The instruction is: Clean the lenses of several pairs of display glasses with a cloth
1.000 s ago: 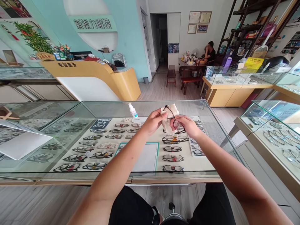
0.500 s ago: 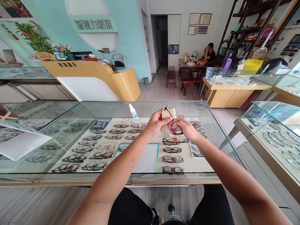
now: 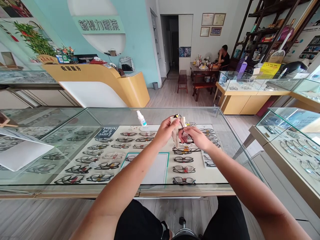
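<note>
My left hand pinches a cream-coloured cloth, folded over one side of a pair of dark-framed eyeglasses. My right hand grips the eyeglasses by the other side, and one lens shows just left of its fingers. Both hands are together above the glass counter. Part of the frame is hidden by the cloth and fingers. To the left of the hands, a small white spray bottle stands upright on the glass.
Under the glass lie rows of eyeglasses and a green-edged white sheet. A white tilted panel is at the left. More display cases stand at the right. Farther back, a person sits at a table.
The cloth has shifted and hangs narrower beneath my left fingers, showing more of the eyeglasses between the hands. Both hands stay in nearly the same place.
</note>
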Tool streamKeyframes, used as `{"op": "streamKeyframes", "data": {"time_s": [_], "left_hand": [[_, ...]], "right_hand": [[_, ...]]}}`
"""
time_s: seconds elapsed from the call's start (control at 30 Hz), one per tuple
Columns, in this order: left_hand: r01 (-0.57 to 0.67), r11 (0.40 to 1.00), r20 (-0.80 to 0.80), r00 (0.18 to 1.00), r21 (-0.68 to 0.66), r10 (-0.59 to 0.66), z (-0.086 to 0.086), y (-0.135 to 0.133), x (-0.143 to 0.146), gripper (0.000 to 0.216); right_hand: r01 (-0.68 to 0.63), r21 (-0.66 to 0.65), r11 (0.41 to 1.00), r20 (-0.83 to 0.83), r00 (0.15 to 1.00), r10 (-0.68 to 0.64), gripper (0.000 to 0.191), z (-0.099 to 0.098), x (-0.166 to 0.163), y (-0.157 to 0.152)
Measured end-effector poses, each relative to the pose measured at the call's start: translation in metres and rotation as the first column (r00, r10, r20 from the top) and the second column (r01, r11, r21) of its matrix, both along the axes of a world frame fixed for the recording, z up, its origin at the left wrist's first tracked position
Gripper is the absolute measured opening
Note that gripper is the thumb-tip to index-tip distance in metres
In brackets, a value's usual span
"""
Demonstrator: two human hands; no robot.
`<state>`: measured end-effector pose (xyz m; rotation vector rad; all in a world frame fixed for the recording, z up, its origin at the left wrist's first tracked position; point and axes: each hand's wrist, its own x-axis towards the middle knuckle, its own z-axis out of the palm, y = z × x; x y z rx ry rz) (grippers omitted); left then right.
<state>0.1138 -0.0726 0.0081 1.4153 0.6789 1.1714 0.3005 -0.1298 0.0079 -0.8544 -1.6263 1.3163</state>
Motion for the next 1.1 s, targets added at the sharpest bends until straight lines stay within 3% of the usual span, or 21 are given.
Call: {"op": "streamKeyframes", "data": {"time_s": [0.37,0.67,0.93,1.1], "left_hand": [[-0.026,1.000,-0.023,0.999,-0.001,0.026,-0.011,0.002,-0.001,0.071],[0.025,0.999,0.045,0.999,-0.024,-0.024,-0.004,0.000,0.000,0.070],[0.035,0.999,-0.025,0.999,-0.014,-0.036,-0.001,0.001,-0.005,0.068],[0.162,0.985,-0.010,0.987,-0.057,-0.163,0.004,-0.003,-0.006,0.061]], "right_hand": [[0.017,-0.021,1.000,-0.014,1.000,-0.017,0.047,0.000,-0.002,-0.001],[0.032,-0.006,0.999,-0.016,0.999,-0.032,0.048,0.001,0.000,-0.001],[0.057,-0.003,0.998,-0.021,0.998,-0.057,0.047,0.005,0.000,-0.003],[0.095,-0.004,0.995,-0.028,0.995,-0.095,0.048,0.003,0.001,-0.003]]}}
